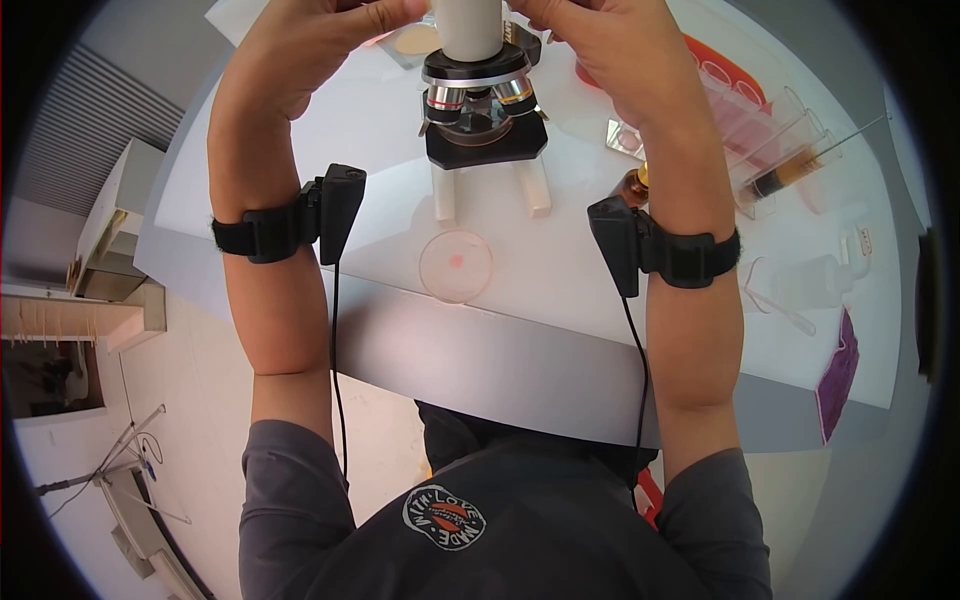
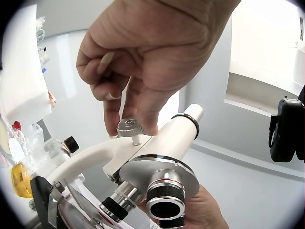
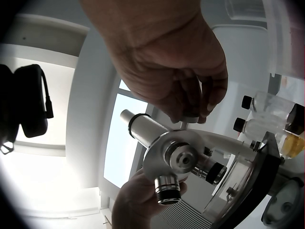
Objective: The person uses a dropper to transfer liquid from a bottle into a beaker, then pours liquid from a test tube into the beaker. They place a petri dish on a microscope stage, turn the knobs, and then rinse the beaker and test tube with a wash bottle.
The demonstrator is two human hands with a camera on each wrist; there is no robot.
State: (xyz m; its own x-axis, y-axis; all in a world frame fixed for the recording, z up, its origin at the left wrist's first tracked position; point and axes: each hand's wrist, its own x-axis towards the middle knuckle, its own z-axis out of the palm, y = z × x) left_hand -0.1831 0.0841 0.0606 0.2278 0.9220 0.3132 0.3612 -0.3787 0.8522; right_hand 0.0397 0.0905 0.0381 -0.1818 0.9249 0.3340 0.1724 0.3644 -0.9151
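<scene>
A white microscope (image 1: 468, 30) with a black stage (image 1: 487, 148) stands on the table, its upper end cut off by the head view's top edge. My left hand (image 1: 335, 35) (image 2: 152, 52) pinches a ridged silver knob (image 2: 129, 127) on one side of the arm. On the opposite side, my right hand (image 1: 610, 50) (image 3: 164, 57) has its fingertips around the matching knob (image 3: 189, 117). Silver objective lenses (image 2: 165, 193) hang below the round nosepiece. Nearer the table edge lies a round clear dish (image 1: 456, 267) with a small pink spot.
To the right are a red rack (image 1: 745, 84), tubes with dark and amber contents (image 1: 785, 172), a brown bottle (image 1: 634, 187), a clear plastic bottle (image 1: 812, 283) and a purple cloth (image 1: 838, 378). The grey table edge (image 1: 500, 355) runs before the torso.
</scene>
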